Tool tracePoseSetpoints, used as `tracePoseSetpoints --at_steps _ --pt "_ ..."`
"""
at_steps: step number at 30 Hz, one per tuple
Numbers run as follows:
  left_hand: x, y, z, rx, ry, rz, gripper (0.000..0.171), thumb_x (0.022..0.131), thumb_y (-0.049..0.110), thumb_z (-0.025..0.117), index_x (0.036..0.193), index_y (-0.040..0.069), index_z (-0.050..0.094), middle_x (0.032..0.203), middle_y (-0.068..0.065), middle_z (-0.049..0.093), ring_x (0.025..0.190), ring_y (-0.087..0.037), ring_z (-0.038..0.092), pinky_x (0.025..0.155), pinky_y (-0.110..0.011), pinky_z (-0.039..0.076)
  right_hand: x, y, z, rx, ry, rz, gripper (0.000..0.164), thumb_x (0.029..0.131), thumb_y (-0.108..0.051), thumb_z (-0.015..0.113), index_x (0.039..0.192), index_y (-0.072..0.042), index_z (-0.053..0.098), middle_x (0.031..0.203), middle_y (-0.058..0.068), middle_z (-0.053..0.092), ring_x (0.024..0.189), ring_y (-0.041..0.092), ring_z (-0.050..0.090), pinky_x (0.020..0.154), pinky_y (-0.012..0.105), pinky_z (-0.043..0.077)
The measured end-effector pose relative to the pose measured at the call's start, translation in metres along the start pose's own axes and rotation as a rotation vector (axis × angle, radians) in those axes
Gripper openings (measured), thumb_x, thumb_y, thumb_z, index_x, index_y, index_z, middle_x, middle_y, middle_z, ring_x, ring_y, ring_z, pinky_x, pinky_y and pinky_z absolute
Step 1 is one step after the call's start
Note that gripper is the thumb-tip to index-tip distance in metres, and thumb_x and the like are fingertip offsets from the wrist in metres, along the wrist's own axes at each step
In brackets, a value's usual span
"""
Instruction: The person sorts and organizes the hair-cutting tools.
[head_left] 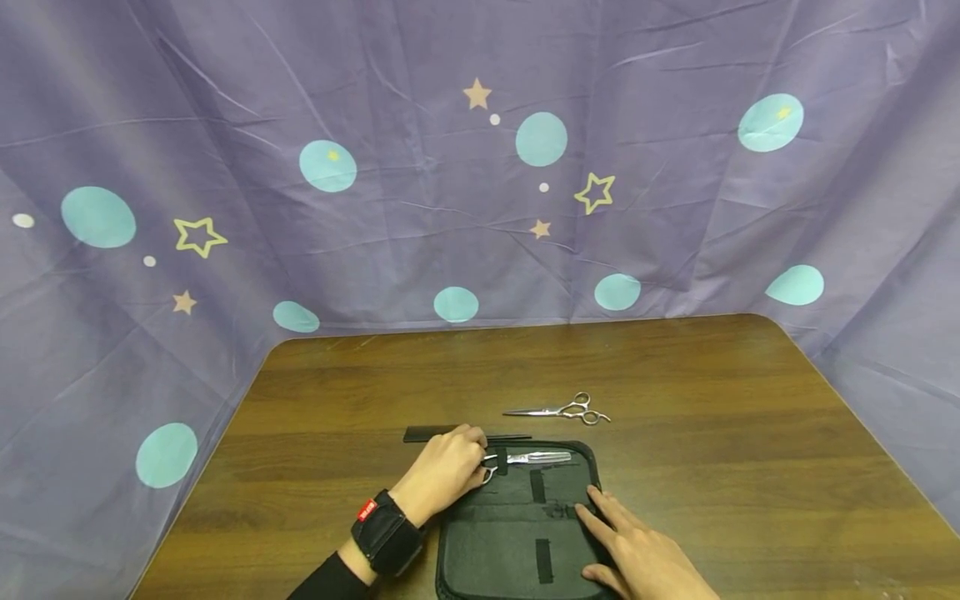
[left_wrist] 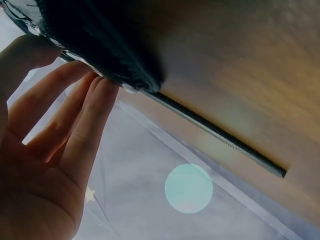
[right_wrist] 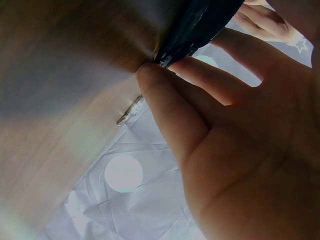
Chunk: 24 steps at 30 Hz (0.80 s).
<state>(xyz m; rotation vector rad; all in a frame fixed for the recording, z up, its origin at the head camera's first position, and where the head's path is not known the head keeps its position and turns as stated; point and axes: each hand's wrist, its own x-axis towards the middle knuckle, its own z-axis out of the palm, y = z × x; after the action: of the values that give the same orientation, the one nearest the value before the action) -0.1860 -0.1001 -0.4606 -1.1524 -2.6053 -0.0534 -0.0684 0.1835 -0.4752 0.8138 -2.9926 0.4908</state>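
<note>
A black zip case lies opened flat on the table. Inside its far half, a pair of silver hairdressing scissors runs under a black elastic strap, blades toward the right. My left hand pinches these scissors at the finger rings, partly hiding them; in the left wrist view its fingertips meet at the case edge. My right hand rests on the case's right edge with fingers spread and extended. Just beyond the case lies a black comb, partly behind my left hand.
Another pair of silver scissors lies farther back on the brown wooden table, rings to the right. More straps cross the case. A purple patterned curtain hangs around the table's back and sides.
</note>
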Motion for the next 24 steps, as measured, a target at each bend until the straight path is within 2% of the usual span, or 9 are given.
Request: tracePoseSetpoints --at_steps 6,10,13,19,24 --pt "0.003 0.003 0.002 0.004 0.044 -0.003 0.013 0.076 0.019 0.065 0.066 0.012 0.064 0.089 0.003 0.059 0.079 -0.011 0.054 0.062 -0.022 0.045 0.001 -0.001 -0.002 0.009 -0.018 0.019 0.070 0.084 -0.061 0.045 0.133 -0.012 0.048 0.141 0.015 0.039 0.122 0.033 0.046 0.075 0.044 0.048" --pt "0.006 0.003 0.004 -0.012 0.062 -0.002 0.011 0.077 0.018 0.064 0.068 0.012 0.065 0.091 0.003 0.060 0.081 -0.012 0.055 0.064 -0.023 0.046 0.000 0.000 -0.001 -0.014 0.010 0.009 0.070 0.083 -0.060 0.046 0.132 -0.010 0.049 0.139 0.017 0.041 0.120 0.034 0.047 0.075 0.044 0.048" --pt "0.009 0.001 0.004 -0.082 0.033 -0.016 0.007 0.077 0.018 0.065 0.072 0.013 0.067 0.094 0.002 0.060 0.085 -0.013 0.057 0.068 -0.024 0.047 -0.001 0.002 0.000 -0.026 0.047 -0.005 0.068 0.084 -0.057 0.048 0.131 -0.009 0.049 0.137 0.017 0.043 0.120 0.033 0.047 0.075 0.043 0.048" --pt "0.007 -0.007 0.001 -0.205 -0.046 -0.045 0.006 0.077 0.020 0.067 0.078 0.014 0.069 0.096 0.003 0.061 0.089 -0.013 0.057 0.076 -0.027 0.047 0.000 0.004 0.003 -0.018 0.045 -0.035 0.065 0.085 -0.054 0.048 0.133 -0.010 0.047 0.140 0.015 0.040 0.123 0.032 0.044 0.077 0.041 0.048" --pt "0.008 -0.006 0.004 -0.228 -0.018 -0.043 0.006 0.077 0.019 0.067 0.075 0.013 0.068 0.096 0.002 0.061 0.090 -0.014 0.058 0.077 -0.028 0.047 -0.001 0.005 0.000 -0.012 0.021 -0.047 0.066 0.086 -0.053 0.047 0.134 -0.008 0.046 0.141 0.018 0.039 0.123 0.035 0.043 0.078 0.042 0.048"
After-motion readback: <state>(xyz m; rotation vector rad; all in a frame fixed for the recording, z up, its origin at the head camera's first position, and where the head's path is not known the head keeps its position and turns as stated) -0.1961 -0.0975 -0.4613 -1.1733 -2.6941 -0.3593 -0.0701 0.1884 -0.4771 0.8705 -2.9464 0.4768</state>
